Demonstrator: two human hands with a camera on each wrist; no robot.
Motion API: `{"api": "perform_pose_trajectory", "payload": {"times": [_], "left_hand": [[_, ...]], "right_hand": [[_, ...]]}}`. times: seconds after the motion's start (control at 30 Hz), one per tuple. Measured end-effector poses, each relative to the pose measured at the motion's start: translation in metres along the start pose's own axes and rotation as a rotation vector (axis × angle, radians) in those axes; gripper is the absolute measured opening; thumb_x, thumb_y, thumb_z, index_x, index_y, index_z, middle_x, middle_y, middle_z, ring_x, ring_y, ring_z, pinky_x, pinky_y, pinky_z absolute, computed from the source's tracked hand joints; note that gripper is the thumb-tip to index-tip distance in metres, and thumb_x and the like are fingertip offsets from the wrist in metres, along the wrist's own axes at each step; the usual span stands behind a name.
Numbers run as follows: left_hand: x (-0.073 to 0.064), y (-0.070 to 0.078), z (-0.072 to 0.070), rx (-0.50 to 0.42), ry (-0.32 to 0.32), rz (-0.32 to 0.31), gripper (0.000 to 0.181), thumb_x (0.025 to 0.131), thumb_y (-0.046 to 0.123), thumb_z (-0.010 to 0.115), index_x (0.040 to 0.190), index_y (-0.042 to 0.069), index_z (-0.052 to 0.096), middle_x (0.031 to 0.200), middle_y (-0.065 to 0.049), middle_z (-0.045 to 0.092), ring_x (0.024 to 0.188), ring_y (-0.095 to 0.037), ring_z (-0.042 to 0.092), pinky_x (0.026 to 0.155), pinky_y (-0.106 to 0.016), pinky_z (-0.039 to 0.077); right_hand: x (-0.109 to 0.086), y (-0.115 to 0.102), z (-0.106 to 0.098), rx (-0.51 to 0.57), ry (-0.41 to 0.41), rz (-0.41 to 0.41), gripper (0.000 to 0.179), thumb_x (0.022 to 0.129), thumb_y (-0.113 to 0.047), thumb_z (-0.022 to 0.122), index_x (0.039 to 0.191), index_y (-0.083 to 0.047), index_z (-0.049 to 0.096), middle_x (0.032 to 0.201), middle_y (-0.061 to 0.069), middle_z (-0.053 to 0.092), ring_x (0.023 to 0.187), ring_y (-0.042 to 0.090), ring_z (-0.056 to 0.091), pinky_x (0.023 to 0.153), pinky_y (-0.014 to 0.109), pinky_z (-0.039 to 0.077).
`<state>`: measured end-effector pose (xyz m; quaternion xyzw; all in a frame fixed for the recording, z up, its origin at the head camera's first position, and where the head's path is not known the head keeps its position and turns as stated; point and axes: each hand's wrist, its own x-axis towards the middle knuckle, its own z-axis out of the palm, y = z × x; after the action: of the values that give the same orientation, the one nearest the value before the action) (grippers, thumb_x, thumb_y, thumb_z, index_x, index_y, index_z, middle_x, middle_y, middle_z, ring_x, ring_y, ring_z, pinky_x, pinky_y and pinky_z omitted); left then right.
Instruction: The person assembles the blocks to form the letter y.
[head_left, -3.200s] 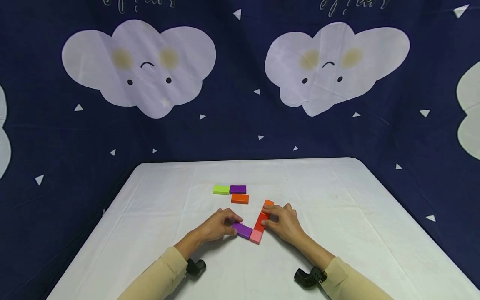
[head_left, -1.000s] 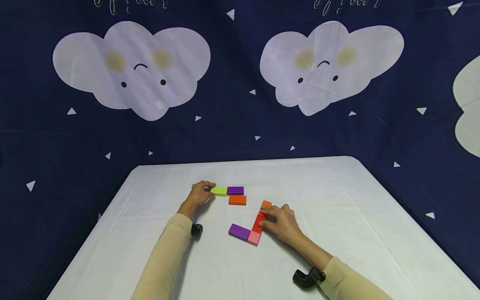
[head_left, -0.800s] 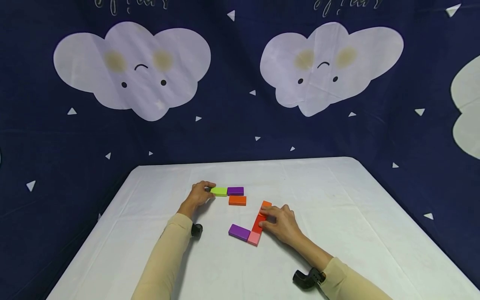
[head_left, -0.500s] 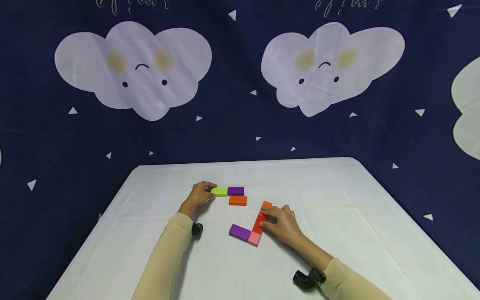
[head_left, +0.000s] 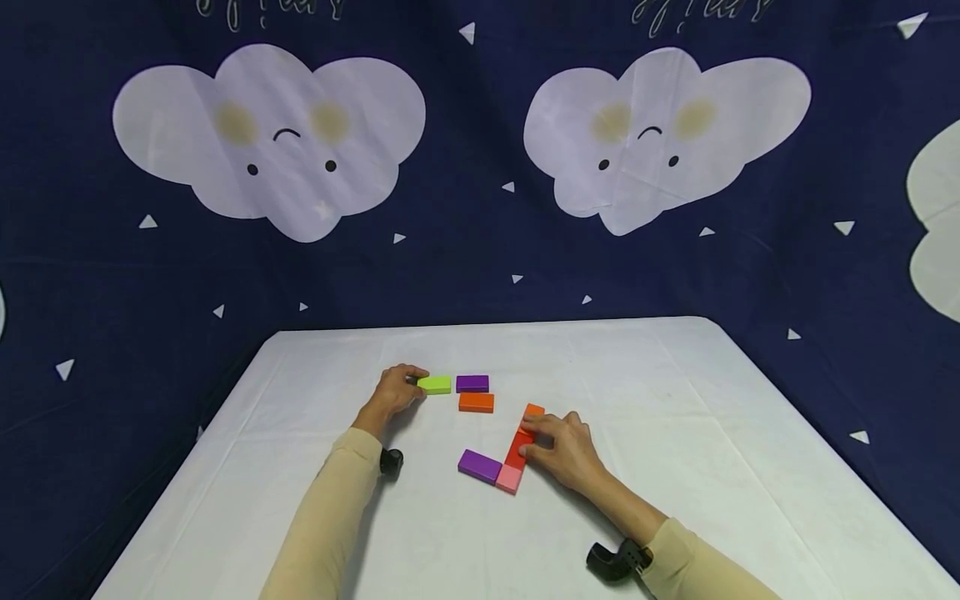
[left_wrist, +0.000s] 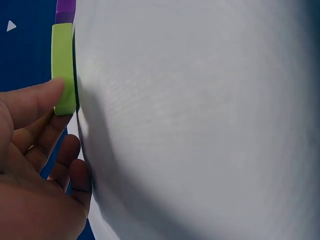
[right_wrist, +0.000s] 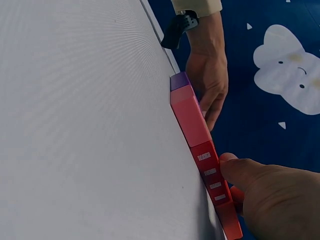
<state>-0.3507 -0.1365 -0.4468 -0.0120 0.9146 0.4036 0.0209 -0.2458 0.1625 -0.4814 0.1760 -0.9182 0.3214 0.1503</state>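
Note:
In the head view my left hand (head_left: 393, 392) pinches the left end of a lime green block (head_left: 435, 385) on the table; the left wrist view shows the thumb on one face and fingers behind. A purple block (head_left: 472, 383) lies just right of it, a small gap between, and an orange block (head_left: 476, 403) sits nearer me. My right hand (head_left: 567, 447) holds a red block (head_left: 520, 450) between thumb and fingers. That block is in a line with another orange block (head_left: 535, 409) and a pink block (head_left: 508, 479). A second purple block (head_left: 479, 467) joins the pink one at an angle.
The blocks lie on a white-covered table (head_left: 637, 375). Behind it hangs a dark blue cloth (head_left: 480, 250) with clouds and small triangles. A black wrist device (head_left: 618, 561) is strapped near the right sleeve (head_left: 697, 567).
My left hand left the nearer purple block and reached back to the lime green block. It has since drawn that block slightly left, away from the far purple one. My right hand stays in place.

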Motion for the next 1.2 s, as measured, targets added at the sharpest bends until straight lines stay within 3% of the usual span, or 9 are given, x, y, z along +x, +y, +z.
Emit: {"api": "perform_pose_trajectory", "payload": {"times": [0.23,0.5,1.03,1.2], "left_hand": [[-0.004,0.004,-0.007,-0.012,-0.022,0.010,0.037,0.083,0.002,0.065,0.119,0.008,0.064,0.126,-0.016,0.054,0.110,-0.029,0.051,0.091,-0.041,0.043],[-0.009,0.008,-0.013,-0.025,-0.031,0.044,0.038,0.083,0.003,0.066,0.120,0.010,0.064,0.125,-0.014,0.055,0.104,-0.026,0.049,0.077,-0.031,0.041],[-0.035,0.012,-0.022,-0.092,-0.028,0.120,0.037,0.081,0.004,0.068,0.118,0.010,0.066,0.123,-0.011,0.058,0.106,-0.027,0.050,0.077,-0.028,0.036],[-0.042,0.012,-0.023,-0.096,-0.040,0.111,0.037,0.081,0.004,0.068,0.117,0.012,0.066,0.122,-0.009,0.059,0.107,-0.027,0.050,0.077,-0.028,0.036]], "right_hand": [[0.000,0.000,-0.001,0.005,0.002,-0.011,0.040,0.072,-0.030,0.079,0.109,-0.019,0.072,0.115,-0.004,0.069,0.076,0.009,0.039,0.073,0.029,0.028],[-0.001,0.000,0.000,0.014,-0.002,-0.007,0.039,0.072,-0.030,0.079,0.110,-0.019,0.072,0.115,-0.003,0.069,0.076,0.010,0.040,0.073,0.029,0.028],[0.000,0.000,0.000,0.008,0.009,-0.029,0.040,0.072,-0.030,0.079,0.109,-0.018,0.072,0.114,-0.004,0.069,0.075,0.010,0.039,0.072,0.028,0.027],[0.000,0.000,0.001,0.004,0.016,-0.028,0.039,0.072,-0.029,0.079,0.109,-0.018,0.072,0.114,-0.004,0.070,0.075,0.009,0.039,0.073,0.029,0.028]]}}
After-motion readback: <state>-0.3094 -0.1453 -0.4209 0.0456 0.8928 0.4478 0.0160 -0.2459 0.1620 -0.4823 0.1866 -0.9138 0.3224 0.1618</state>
